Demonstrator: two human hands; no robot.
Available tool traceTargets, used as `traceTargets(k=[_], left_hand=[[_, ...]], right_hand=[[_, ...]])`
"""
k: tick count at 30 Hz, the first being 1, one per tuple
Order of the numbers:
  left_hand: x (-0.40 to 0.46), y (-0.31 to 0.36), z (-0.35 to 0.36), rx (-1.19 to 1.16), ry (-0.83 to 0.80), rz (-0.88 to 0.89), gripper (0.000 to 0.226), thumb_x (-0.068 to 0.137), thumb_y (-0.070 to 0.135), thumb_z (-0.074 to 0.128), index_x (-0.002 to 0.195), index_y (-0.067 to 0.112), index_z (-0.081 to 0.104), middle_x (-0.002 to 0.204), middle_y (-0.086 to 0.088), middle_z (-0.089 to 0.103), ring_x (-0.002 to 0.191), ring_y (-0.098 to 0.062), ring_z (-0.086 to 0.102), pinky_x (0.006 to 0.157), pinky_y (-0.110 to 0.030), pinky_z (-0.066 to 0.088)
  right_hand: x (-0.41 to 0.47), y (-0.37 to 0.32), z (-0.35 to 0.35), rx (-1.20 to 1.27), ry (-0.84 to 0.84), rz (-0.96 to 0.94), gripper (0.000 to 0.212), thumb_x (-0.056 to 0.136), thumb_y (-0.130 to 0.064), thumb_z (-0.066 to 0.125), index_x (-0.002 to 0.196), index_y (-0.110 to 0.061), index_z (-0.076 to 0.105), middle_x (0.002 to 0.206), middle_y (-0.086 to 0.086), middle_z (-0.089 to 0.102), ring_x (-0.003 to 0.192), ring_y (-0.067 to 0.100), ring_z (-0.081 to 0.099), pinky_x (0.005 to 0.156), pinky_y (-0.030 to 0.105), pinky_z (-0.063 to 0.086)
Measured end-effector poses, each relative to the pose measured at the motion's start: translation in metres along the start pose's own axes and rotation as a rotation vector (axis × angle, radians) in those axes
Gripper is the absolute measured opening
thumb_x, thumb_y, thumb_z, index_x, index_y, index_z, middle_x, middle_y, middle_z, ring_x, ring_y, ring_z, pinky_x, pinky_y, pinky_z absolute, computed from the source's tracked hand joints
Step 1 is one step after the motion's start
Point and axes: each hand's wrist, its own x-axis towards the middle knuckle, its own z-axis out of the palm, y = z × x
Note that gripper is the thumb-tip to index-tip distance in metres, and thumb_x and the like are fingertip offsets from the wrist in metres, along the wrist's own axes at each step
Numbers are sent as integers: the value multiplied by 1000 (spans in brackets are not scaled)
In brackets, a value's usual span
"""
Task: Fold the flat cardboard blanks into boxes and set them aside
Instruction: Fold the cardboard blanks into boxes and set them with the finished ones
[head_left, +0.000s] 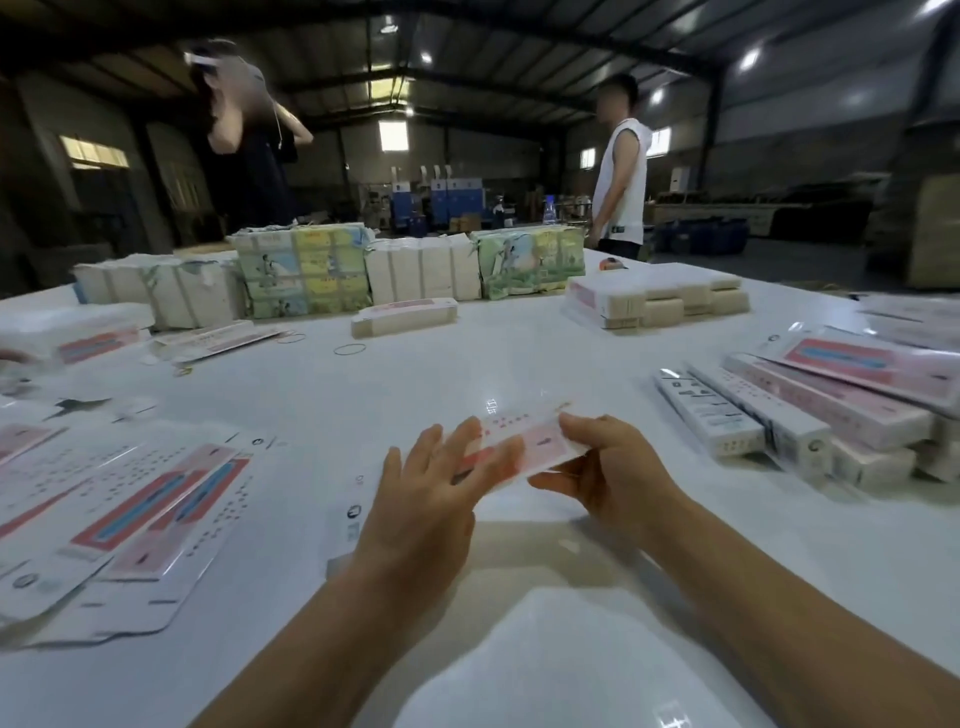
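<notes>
A row of finished boxes (789, 415) is noted at the counter's (415, 374) right, flat blanks (130, 509) remain at left, and one blank (519, 447) is gripped above centre by the right hand (608, 473), left hand (426, 488) fingers spread against it.

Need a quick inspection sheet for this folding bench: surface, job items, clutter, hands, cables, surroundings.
Surface: white table, glossy.
Job's things: flat blanks on the left; folded boxes stacked on the right; one blank in hand.
Clutter: rubber bands; bundled stacks at the far edge.
Hands: left hand fingers straight against the blank; right hand grips it.
Cables: nothing seen.
Surroundings: warehouse, two people beyond the table.
</notes>
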Motion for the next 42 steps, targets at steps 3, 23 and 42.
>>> traceTargets(k=[3, 23, 42], left_hand=[[0, 3, -2, -14, -6, -61, 76, 71, 38, 77, 137, 12, 49, 131, -24, 53, 112, -46, 55, 87, -65, 44], [1, -5, -19, -40, 55, -3, 79, 76, 72, 41, 118, 7, 56, 102, -6, 63, 83, -24, 60, 73, -36, 50], [6, -14, -39, -164, 102, -298, 85, 65, 73, 43, 126, 14, 51, 107, -6, 64, 79, -30, 65, 57, -40, 55]], right_hand=[[-3, 0, 0, -46, -135, 2, 20, 91, -12, 52, 105, -4, 63, 88, 14, 73, 77, 28, 71, 58, 34, 58], [-11, -6, -6, -483, -245, -91, 23, 84, 8, 58, 95, -6, 72, 73, 12, 66, 52, 19, 50, 41, 24, 41], [-17, 7, 3, -504, 198, -733, 17, 84, -15, 59, 99, -22, 57, 86, 0, 62, 74, 16, 62, 58, 29, 54]])
